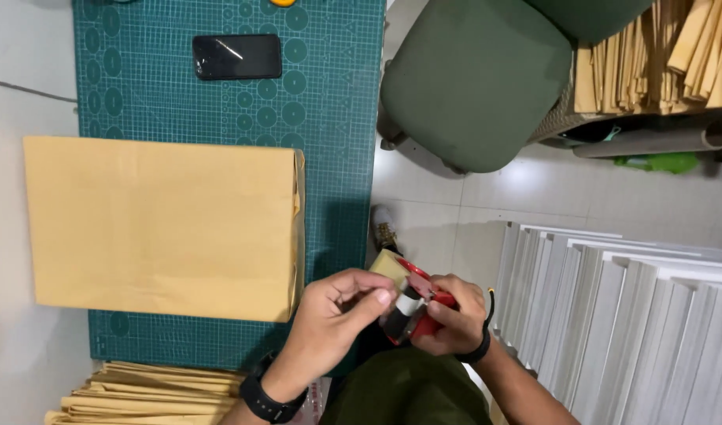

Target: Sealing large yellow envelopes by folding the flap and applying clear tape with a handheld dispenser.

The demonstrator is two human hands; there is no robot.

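Between your hands sits a red tape dispenser (416, 311): your right hand (455, 319) wraps it, your left hand (337, 311) pinches its glossy tape end. Just left of them lies a flat brown paper parcel (164, 224) on the gridded green mat (329, 118).

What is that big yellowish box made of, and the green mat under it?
The box looks wrapped in matte brown kraft paper: folded seams show at its right edge. The green cutting mat seems to be rubbery plastic, smooth with a printed grid, though that is a guess from its look.
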